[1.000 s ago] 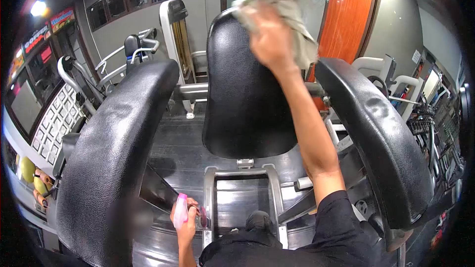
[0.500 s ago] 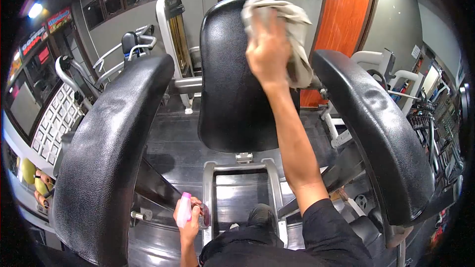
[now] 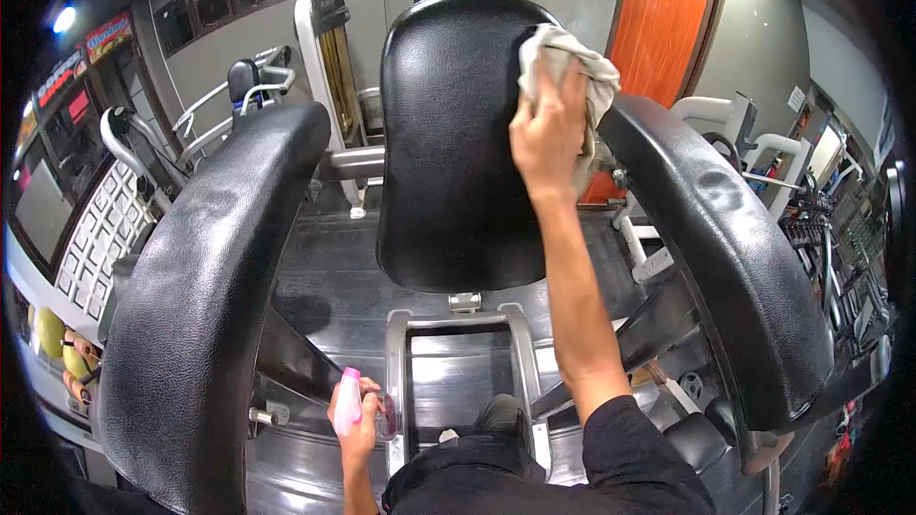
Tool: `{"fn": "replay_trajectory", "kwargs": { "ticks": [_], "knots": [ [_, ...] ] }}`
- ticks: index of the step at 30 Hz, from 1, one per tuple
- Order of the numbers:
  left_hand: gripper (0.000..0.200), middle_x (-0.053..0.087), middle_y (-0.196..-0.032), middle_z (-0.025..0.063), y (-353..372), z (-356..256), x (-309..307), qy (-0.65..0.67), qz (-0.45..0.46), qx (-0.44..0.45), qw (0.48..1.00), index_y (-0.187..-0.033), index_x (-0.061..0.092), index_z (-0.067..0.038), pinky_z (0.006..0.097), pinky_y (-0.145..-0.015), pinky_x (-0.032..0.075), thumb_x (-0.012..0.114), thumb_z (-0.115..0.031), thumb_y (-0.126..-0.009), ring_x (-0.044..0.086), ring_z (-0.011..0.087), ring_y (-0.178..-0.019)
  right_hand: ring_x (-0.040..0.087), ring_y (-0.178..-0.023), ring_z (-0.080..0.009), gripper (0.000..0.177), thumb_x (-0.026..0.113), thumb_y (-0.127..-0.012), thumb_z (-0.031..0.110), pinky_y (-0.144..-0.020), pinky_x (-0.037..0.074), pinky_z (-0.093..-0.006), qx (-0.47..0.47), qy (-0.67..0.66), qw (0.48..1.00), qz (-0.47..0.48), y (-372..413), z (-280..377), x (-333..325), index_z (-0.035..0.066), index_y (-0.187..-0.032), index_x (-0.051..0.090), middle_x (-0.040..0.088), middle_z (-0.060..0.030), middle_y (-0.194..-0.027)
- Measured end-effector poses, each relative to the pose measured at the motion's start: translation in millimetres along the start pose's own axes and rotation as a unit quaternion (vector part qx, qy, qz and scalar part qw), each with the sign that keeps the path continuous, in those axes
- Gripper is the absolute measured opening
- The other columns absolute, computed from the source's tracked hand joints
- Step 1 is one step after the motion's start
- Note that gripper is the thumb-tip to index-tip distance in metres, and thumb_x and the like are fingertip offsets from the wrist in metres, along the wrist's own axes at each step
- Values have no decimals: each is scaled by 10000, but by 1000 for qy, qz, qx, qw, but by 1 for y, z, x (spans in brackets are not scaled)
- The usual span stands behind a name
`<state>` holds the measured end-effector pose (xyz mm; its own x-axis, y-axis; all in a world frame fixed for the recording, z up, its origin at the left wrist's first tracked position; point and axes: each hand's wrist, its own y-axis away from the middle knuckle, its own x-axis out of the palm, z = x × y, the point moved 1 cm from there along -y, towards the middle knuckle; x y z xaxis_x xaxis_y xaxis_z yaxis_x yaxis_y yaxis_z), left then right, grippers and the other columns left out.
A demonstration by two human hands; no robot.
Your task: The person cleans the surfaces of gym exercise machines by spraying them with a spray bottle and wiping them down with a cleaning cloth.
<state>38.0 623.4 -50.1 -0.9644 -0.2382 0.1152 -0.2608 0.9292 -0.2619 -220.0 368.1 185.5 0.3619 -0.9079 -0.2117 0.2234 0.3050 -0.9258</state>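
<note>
My right hand [image 3: 549, 133] presses a crumpled grey cloth [image 3: 572, 62] against the upper right edge of the black padded backrest [image 3: 448, 143] of a gym machine. Low down near my body, my left hand [image 3: 358, 429] grips a small spray bottle [image 3: 347, 402] with a pink cap, held beside the machine's grey metal frame [image 3: 396, 372]. Two long black arm pads flank the backrest, the left pad [image 3: 210, 296] and the right pad [image 3: 725, 257].
An orange door [image 3: 668, 19] stands behind the machine. Other gym machines [image 3: 324, 48] stand at the back left and at the right [image 3: 763, 153]. A weight stack panel [image 3: 95, 238] and coloured balls [image 3: 52, 334] are at far left. The floor is dark.
My right hand has slid the cloth from the top of the backrest down and to the right along its edge. The left hand with the bottle has stayed low.
</note>
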Motion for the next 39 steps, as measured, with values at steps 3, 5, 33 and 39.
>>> {"fn": "replay_trajectory", "kwargs": {
  "ticks": [3, 5, 33, 39],
  "knots": [
    [115, 570, -889, 125, 0, -9, 5, 27, 10, 12, 1000, -963, 491, 5, 267, -572, 484, 550, -11, -864, 553, 128, -634, 423, -1236, -377, 580, 547, -733, 20, -1052, 316, -449, -183, -159, 956, 164, 37, 35, 12, 190, -1287, 535, 444, -180, -1354],
    [115, 570, -889, 124, -2, -6, 5, 23, 12, 13, 1000, -959, 490, 5, 267, -569, 484, 551, -12, -863, 553, 128, -636, 500, -1174, -307, 616, 531, -710, -8, -1000, 403, -389, -349, -119, 903, 221, 71, 62, 20, 195, -1292, 519, 492, -152, -1313],
    [114, 570, -890, 121, 15, -12, 0, 27, -15, 10, 999, -952, 498, 12, 261, -577, 480, 560, -39, -871, 554, 128, -630, 426, -1222, -399, 613, 533, -729, 27, -1075, 278, -482, -21, 46, 998, 35, 94, -14, -21, 147, -1329, 489, 474, -224, -1308],
    [113, 568, -888, 122, 9, -17, 5, 27, 14, 18, 999, -962, 493, 9, 265, -574, 477, 552, -25, -872, 547, 126, -628, 522, -1144, -310, 640, 499, -755, 16, -923, 468, -450, -251, -162, 886, 354, 185, 47, 5, 279, -1337, 463, 546, -118, -1224]
  ]
}}
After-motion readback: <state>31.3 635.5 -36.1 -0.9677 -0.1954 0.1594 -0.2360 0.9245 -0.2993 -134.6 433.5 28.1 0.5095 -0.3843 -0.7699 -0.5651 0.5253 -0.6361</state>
